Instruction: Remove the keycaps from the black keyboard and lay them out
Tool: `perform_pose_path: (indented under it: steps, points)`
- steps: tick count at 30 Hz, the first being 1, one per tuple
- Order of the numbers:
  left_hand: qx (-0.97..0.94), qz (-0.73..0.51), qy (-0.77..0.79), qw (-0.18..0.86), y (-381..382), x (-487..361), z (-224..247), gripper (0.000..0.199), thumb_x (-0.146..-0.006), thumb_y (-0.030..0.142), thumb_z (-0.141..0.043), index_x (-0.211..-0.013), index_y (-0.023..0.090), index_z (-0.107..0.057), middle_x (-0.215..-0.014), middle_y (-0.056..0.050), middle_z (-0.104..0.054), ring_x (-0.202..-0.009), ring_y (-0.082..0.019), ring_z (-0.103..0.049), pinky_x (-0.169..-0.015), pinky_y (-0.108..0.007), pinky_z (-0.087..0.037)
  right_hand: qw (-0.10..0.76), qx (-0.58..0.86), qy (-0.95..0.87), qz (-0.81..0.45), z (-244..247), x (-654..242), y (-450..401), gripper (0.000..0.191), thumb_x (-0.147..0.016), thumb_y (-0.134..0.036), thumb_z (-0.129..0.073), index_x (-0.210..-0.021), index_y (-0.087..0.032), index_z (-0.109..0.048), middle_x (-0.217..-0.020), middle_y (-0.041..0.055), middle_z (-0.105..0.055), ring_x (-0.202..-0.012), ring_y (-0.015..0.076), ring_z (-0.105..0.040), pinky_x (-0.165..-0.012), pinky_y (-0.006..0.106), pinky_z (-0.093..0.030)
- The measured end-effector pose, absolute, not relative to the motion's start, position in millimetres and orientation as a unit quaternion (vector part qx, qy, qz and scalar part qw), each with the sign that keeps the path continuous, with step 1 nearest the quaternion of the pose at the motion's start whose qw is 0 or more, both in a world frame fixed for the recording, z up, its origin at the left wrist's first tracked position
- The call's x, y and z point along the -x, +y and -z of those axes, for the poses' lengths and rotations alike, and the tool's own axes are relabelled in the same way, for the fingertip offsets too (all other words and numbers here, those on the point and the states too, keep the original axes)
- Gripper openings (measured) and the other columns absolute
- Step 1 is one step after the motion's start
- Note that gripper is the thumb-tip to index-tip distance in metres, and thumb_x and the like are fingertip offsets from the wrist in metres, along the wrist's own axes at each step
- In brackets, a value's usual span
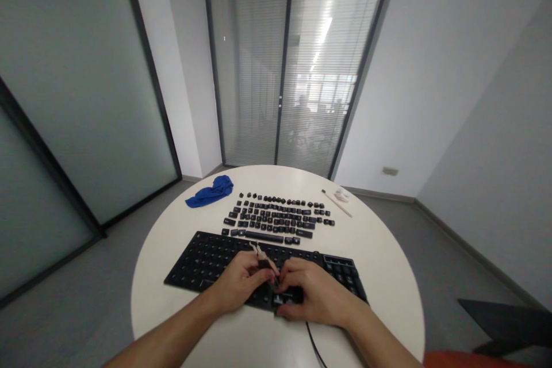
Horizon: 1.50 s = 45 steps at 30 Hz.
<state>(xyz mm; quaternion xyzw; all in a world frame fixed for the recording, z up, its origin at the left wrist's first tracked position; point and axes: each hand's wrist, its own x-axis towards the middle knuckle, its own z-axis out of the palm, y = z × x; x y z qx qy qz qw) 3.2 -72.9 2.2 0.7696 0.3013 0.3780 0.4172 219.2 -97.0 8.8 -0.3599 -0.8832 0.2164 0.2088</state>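
Note:
A black keyboard (192, 261) lies on the round table, its key places bare over the left and middle. Keycaps still sit on its number pad (345, 270). Above its middle my left hand (237, 283) is closed, thumb and fingers pinched together. A thin pale piece (257, 250) and a small dark piece stick up by its fingertips; their kind is too small and blurred to tell. Touching or nearly touching these fingertips, my right hand (313, 293) is closed too, low over the keyboard's right part. Whatever it pinches is hidden by the fingers.
Black loose keycaps (280, 215) lie in rows behind the keyboard, with a long spacebar (264, 236) in front. A blue cloth (211, 191) is at the back left. A thin brush (336, 203) and a small white crumpled thing (342, 194) lie back right. A cable (314, 345) runs toward me.

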Motion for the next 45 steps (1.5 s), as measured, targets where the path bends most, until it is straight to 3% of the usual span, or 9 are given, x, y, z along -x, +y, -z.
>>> perform_pose_path:
  steps: [4, 10, 15, 22, 37, 41, 45]
  points:
    - [-0.796, -0.345, 0.324, 0.377, -76.2, -3.2, -1.0, 0.034, -0.092, 0.036, -0.059, -0.069, 0.015, -0.073, -0.071, -0.004, -0.072, -0.071, -0.017, -0.064, -0.07, -0.025, -0.047, 0.216, 0.408, -0.858, -0.228, -12.3, -219.7, -99.6, 0.031, -0.061, -0.024, -0.082, -0.084, -0.021, -0.061, -0.09, -0.0008, -0.065, -0.08, 0.0163, -0.059, -0.073, 0.025, -0.044]
    - [-0.811, -0.349, 0.334, 0.33, -82.4, -5.8, -1.1, 0.034, -0.095, 0.033, -0.056, -0.07, 0.016, -0.072, -0.071, -0.004, -0.071, -0.069, -0.016, -0.064, -0.069, -0.024, -0.045, 0.219, 0.414, -0.855, -0.223, -17.4, -220.7, -101.7, 0.021, -0.068, -0.01, -0.057, -0.086, -0.021, -0.059, -0.083, 0.0001, -0.063, -0.074, 0.0152, -0.056, -0.068, 0.024, -0.041]
    - [-0.81, -0.347, 0.345, 0.322, -82.1, -8.8, -3.2, 0.03, -0.094, 0.031, -0.057, -0.073, 0.015, -0.072, -0.072, -0.004, -0.071, -0.071, -0.016, -0.064, -0.07, -0.024, -0.044, 0.221, 0.404, -0.859, -0.226, -19.0, -220.6, -100.9, 0.02, -0.07, -0.007, -0.051, -0.083, -0.02, -0.059, -0.081, 0.0005, -0.063, -0.074, 0.015, -0.056, -0.069, 0.025, -0.041]
    - [-0.818, -0.293, 0.342, 0.357, -79.9, -10.8, 0.6, 0.033, -0.095, 0.031, -0.056, -0.07, 0.014, -0.071, -0.067, -0.002, -0.069, -0.064, -0.015, -0.061, -0.062, -0.023, -0.042, 0.225, 0.399, -0.857, -0.234, -18.6, -220.3, -100.3, 0.021, -0.071, -0.005, -0.05, -0.084, -0.02, -0.059, -0.083, 0.0005, -0.064, -0.075, 0.0149, -0.057, -0.071, 0.024, -0.042]
    - [-0.852, -0.351, 0.312, 0.231, -97.1, -24.2, 8.7, 0.027, -0.09, 0.022, -0.059, -0.065, 0.015, -0.066, -0.067, -0.004, -0.065, -0.066, -0.016, -0.059, -0.063, -0.025, -0.039, 0.244, 0.404, -0.836, -0.28, -12.2, -222.1, -94.8, 0.023, -0.081, -0.004, -0.042, -0.083, -0.02, -0.058, -0.083, -0.0004, -0.063, -0.08, 0.0141, -0.057, -0.076, 0.024, -0.041]
    - [-0.847, -0.346, 0.322, 0.243, -92.6, -20.5, 7.8, 0.02, -0.091, 0.022, -0.057, -0.077, 0.015, -0.071, -0.073, -0.005, -0.068, -0.07, -0.017, -0.061, -0.066, -0.026, -0.042, 0.244, 0.401, -0.84, -0.275, -16.6, -221.4, -98.2, 0.025, -0.079, -0.002, -0.043, -0.084, -0.02, -0.06, -0.084, -0.0003, -0.063, -0.081, 0.0138, -0.057, -0.077, 0.024, -0.041]
    - [-0.823, -0.361, 0.338, 0.28, -90.6, -20.0, 8.9, 0.03, -0.095, 0.027, -0.055, -0.072, 0.015, -0.071, -0.069, -0.004, -0.068, -0.067, -0.016, -0.062, -0.064, -0.024, -0.043, 0.232, 0.391, -0.858, -0.239, -17.8, -220.3, -99.9, 0.018, -0.077, -0.007, -0.052, -0.086, -0.019, -0.062, -0.084, 0.0002, -0.063, -0.079, 0.0148, -0.057, -0.074, 0.025, -0.042]
